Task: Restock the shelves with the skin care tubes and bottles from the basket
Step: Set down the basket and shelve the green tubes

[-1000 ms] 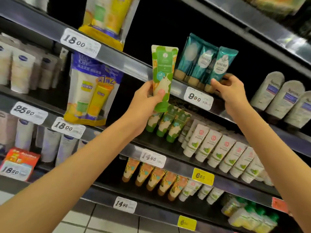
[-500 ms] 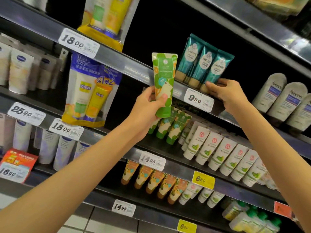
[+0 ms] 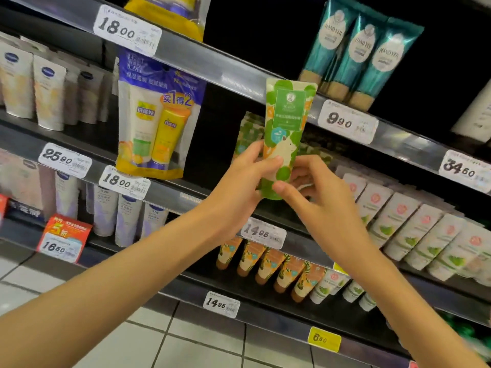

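A green and white tube (image 3: pixel 288 120) stands upright in front of the shelves, cap end down. My left hand (image 3: pixel 239 187) grips its lower part from the left, thumb across the front. My right hand (image 3: pixel 316 197) has come to the tube's base from the right, thumb and fingers curled round the cap end. Behind the tube, more green tubes (image 3: pixel 248 131) of the same kind stand on the second shelf (image 3: pixel 170 193), partly hidden by my hands. Three teal tubes (image 3: pixel 358 54) stand on the shelf above (image 3: pixel 218 67). No basket is in view.
White tubes with red and green marks (image 3: pixel 414 227) fill the second shelf to the right. Orange tubes (image 3: pixel 268 264) line the shelf below. A hanging blue and yellow pack (image 3: pixel 156 115) and pale tubes (image 3: pixel 34 83) are at the left. Price tags run along each shelf edge. Tiled floor (image 3: pixel 202 346) lies below.
My right hand left the teal tubes on the upper shelf and came down to the green tube's base. The green tube dropped slightly lower; the camera moved closer to the shelves.
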`<move>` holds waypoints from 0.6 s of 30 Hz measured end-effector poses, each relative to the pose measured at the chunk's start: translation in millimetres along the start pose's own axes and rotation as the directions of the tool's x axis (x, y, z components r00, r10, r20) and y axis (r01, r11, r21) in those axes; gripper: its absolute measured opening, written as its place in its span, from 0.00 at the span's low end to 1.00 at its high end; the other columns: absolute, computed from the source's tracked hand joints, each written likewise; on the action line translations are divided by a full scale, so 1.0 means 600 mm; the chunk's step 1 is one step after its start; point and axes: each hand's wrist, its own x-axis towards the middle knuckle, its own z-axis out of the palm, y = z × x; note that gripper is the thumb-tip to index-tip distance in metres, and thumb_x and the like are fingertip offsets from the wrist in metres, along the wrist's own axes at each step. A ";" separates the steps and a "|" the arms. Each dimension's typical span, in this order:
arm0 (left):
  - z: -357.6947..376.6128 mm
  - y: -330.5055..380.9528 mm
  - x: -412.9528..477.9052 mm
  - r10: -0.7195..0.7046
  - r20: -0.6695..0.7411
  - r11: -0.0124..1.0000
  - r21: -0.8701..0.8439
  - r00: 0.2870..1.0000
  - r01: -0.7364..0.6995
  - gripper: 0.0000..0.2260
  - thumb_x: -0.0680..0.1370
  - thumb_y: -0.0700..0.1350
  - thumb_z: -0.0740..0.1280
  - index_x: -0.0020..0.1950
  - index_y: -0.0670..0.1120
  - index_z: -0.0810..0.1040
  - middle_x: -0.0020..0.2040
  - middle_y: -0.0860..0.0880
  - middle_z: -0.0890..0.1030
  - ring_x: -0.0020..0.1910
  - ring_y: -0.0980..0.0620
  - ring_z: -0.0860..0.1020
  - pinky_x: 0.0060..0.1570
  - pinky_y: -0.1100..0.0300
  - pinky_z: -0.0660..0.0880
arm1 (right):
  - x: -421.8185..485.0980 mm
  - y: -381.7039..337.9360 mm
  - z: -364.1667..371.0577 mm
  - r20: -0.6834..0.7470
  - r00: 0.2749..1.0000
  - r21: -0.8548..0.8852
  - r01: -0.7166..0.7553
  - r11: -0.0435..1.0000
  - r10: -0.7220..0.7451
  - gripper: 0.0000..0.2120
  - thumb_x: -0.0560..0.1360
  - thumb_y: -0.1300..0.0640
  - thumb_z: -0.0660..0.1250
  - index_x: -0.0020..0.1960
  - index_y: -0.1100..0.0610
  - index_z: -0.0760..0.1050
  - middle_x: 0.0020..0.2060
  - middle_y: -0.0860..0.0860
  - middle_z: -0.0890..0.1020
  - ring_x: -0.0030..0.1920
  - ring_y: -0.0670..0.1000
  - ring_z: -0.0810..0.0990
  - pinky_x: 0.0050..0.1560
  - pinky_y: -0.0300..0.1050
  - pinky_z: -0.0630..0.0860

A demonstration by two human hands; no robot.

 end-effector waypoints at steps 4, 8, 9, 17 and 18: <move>-0.018 -0.067 -0.030 -0.110 0.009 0.994 -0.027 0.994 0.110 0.15 0.79 0.41 0.58 0.65 0.49 0.71 0.60 0.47 0.79 0.58 0.52 0.78 0.54 0.60 0.77 | -0.040 0.037 0.046 0.151 0.980 0.182 -0.158 0.971 0.131 0.10 0.73 0.53 0.68 0.52 0.48 0.70 0.43 0.45 0.79 0.43 0.42 0.76 0.42 0.36 0.75; -0.042 -0.129 -0.049 -0.204 -0.034 0.979 -0.033 0.978 0.203 0.17 0.73 0.46 0.60 0.62 0.50 0.73 0.55 0.48 0.82 0.55 0.53 0.80 0.47 0.64 0.77 | -0.055 0.085 0.074 0.335 0.924 0.356 -0.305 0.883 0.184 0.10 0.74 0.55 0.67 0.54 0.53 0.72 0.41 0.45 0.79 0.35 0.38 0.80 0.27 0.30 0.71; -0.050 -0.140 -0.052 -0.209 -0.053 0.978 0.014 0.976 0.210 0.18 0.72 0.47 0.61 0.61 0.52 0.74 0.56 0.50 0.82 0.56 0.55 0.79 0.49 0.64 0.77 | -0.052 0.096 0.078 0.347 0.917 0.381 -0.329 0.864 0.196 0.10 0.74 0.55 0.67 0.54 0.54 0.72 0.40 0.44 0.79 0.35 0.37 0.79 0.28 0.28 0.71; -0.098 -0.146 -0.033 -0.204 -0.154 0.939 0.247 0.967 0.238 0.17 0.67 0.45 0.64 0.55 0.48 0.78 0.54 0.51 0.83 0.56 0.56 0.80 0.52 0.69 0.76 | 0.048 0.162 0.116 0.109 0.948 0.387 -0.317 0.866 0.298 0.07 0.72 0.51 0.69 0.45 0.50 0.72 0.37 0.42 0.78 0.36 0.39 0.77 0.37 0.29 0.74; -0.100 -0.144 -0.026 -0.200 -0.169 0.937 0.253 0.965 0.239 0.17 0.67 0.45 0.64 0.55 0.47 0.78 0.53 0.50 0.83 0.55 0.54 0.80 0.53 0.67 0.76 | 0.061 0.166 0.123 0.097 0.955 0.380 -0.296 0.876 0.281 0.07 0.72 0.51 0.70 0.45 0.50 0.72 0.37 0.42 0.78 0.37 0.39 0.77 0.37 0.28 0.74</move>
